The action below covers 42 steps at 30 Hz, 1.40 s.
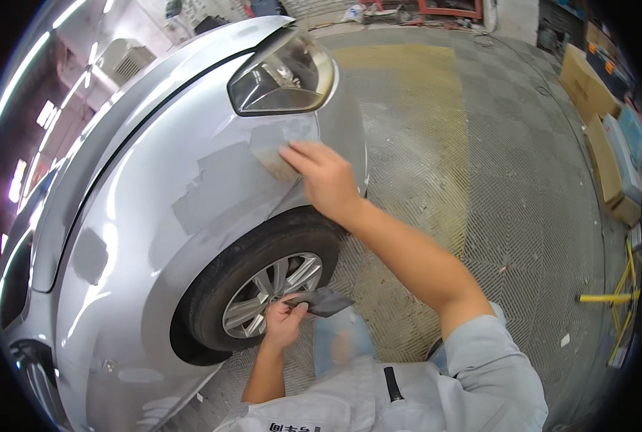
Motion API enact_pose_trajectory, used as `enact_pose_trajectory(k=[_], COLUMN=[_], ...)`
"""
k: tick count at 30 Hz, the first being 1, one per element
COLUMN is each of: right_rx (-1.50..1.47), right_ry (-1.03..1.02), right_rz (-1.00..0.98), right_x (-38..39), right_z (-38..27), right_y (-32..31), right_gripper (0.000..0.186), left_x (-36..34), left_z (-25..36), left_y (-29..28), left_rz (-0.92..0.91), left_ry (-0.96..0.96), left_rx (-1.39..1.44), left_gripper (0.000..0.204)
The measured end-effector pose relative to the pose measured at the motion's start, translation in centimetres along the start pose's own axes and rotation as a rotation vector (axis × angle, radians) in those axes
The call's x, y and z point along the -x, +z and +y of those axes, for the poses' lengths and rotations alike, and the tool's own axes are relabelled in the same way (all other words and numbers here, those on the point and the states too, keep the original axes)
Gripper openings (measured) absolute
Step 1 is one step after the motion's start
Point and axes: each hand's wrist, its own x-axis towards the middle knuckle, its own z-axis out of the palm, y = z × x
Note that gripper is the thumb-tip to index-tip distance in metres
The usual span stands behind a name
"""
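Observation:
The silver car's front fender fills the left of the view, with dull grey patches on its paint. My right hand is at the fender below the headlight, fingers pinched on a thin, flat, greyish-tan piece. Motion blurs that piece, and its exact kind cannot be made out. Lower down, in front of the wheel, my left hand grips a dark grey flat sheet between thumb and fingers. The sheet points to the right, apart from the fender.
Patterned floor with a yellow band stretches right of the car. Cardboard boxes and a yellow frame stand along the right side. A cable runs over the floor. Several items lie by the far wall.

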Motion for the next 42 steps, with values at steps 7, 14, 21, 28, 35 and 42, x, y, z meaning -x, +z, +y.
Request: enact_pose_trajectory(k=[7, 14, 21, 28, 35, 42], right_rx=[0.005, -0.108, -0.017, -0.102, -0.003, -0.105], right_ry=[-0.118, 0.008, 0.099, -0.017, 0.051, -0.032], right_rz=[-0.056, -0.114, -0.002, -0.098, 0.035, -0.037], right_x=[-1.5, 0.7, -0.4, 4.0, 0.5, 4.5], right_z=[-1.0, 1.2, 3.2, 2.1, 5.2, 3.8], right_y=[3.0, -1.5, 3.0, -0.6, 2.8, 0.5], right_gripper=[0.042, 0.039, 0.04, 0.039, 0.042, 0.044], left_x=[2.0, -1.3, -2.2, -4.9, -4.8, -4.3], left_z=[0.6, 0.7, -0.8, -0.7, 0.4, -0.1], left_y=[2.9, 5.1, 4.8, 5.1, 4.2, 3.3], left_rz=[0.282, 0.228, 0.014, -0.287, -0.264, -0.225], left_ry=[-0.032, -0.22, -0.217, -0.299, -0.336, -0.321], left_rx=[-0.011, -0.375, -0.656, -0.868, -0.938, -0.94], left_gripper=[0.024, 0.026, 0.019, 0.022, 0.026, 0.023])
